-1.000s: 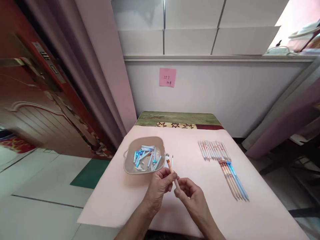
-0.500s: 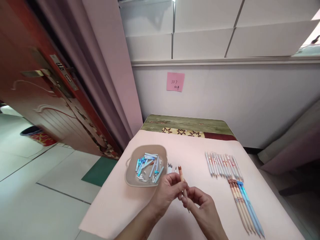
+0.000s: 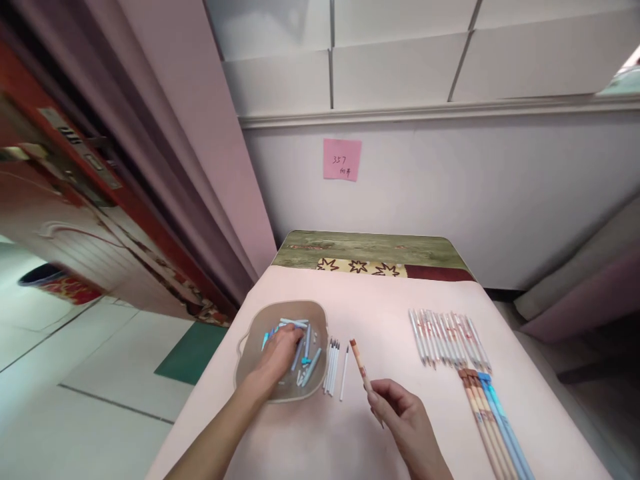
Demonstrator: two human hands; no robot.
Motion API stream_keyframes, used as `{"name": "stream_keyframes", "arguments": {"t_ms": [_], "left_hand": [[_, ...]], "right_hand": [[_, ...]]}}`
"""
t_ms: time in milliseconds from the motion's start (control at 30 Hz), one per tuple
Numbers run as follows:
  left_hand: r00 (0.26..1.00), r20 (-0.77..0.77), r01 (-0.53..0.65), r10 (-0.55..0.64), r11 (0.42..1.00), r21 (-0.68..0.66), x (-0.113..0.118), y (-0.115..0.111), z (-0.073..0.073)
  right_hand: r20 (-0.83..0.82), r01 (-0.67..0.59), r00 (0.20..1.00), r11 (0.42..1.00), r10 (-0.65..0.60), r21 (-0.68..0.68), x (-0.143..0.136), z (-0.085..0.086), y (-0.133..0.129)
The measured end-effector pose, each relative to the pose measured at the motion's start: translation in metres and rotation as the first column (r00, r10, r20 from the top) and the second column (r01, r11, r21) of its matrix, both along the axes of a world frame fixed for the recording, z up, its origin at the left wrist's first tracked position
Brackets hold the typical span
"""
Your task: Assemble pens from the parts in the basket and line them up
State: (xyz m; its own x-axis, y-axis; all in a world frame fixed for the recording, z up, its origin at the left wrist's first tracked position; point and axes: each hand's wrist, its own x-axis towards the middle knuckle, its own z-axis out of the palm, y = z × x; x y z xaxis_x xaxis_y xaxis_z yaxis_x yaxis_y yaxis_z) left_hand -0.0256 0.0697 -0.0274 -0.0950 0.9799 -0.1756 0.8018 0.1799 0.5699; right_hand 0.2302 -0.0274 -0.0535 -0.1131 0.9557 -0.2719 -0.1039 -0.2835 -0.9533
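Note:
My right hand [image 3: 403,417] is closed round the lower part of a beige pen [image 3: 361,365] with a brown upper end. The pen leans to the left, and its thin point shows below my fingers. My left hand [image 3: 280,353] reaches into the greyish-brown plastic basin [image 3: 278,400], fingers bunched down among blue and white pen parts [image 3: 313,365]. What those fingers pinch, if anything, is hidden under the hand. Between the basin and the held pen, several white refills with dark tips [image 3: 331,370] lie side by side, and a single refill [image 3: 345,375] lies a little apart.
At the right lies a row of whitish pens [image 3: 447,339]. Nearer to me are beige pens with brown tops [image 3: 484,417] and blue pens [image 3: 505,417]. A pink sheet [image 3: 400,300] covers the table up to its green wood-patterned far end [image 3: 360,245], near the wall.
My left hand has let go of the beige pen and moved left into the basin. My right hand keeps the pen. The view has shifted slightly, and the refills show more fully.

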Motion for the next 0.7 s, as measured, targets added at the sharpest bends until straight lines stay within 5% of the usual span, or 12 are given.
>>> {"name": "stream_keyframes", "arguments": {"t_ms": [133,300,400,500,567,633,667,700], "left_hand": [[0.966,-0.188,0.171,-0.177,0.984,-0.051,-0.004,0.004,-0.009],[0.831,-0.405,0.383,-0.381,0.92,-0.079,-0.007,0.009,-0.013],[0.772,-0.488,0.406,-0.408,0.907,-0.115,-0.005,0.009,-0.014],[0.82,-0.473,0.323,-0.321,0.943,-0.081,-0.004,0.009,-0.004],[0.931,-0.314,0.206,-0.185,0.978,0.037,0.0,0.007,0.01],[0.997,0.058,0.041,-0.05,0.988,0.146,0.01,0.002,0.027],[0.944,0.329,-0.045,0.002,0.992,0.122,0.017,-0.003,0.035],[0.816,0.575,-0.113,0.063,0.992,0.051,0.026,-0.008,0.043]], "right_hand": [[-0.039,0.063,0.997,0.998,-0.064,-0.018,0.006,0.006,0.001],[-0.08,0.146,0.986,0.988,-0.149,-0.048,0.012,0.011,-0.001],[-0.083,0.176,0.98,0.983,-0.18,-0.052,0.012,0.01,-0.004],[-0.064,0.185,0.98,0.983,-0.186,-0.021,0.012,0.012,-0.009],[-0.021,0.184,0.983,0.983,-0.183,0.026,0.011,0.015,-0.013],[0.054,0.169,0.983,0.983,-0.173,0.077,0.009,0.02,-0.018],[0.101,0.158,0.981,0.982,-0.168,0.104,0.008,0.023,-0.02],[0.15,0.148,0.974,0.98,-0.167,0.134,0.006,0.026,-0.023]]}}
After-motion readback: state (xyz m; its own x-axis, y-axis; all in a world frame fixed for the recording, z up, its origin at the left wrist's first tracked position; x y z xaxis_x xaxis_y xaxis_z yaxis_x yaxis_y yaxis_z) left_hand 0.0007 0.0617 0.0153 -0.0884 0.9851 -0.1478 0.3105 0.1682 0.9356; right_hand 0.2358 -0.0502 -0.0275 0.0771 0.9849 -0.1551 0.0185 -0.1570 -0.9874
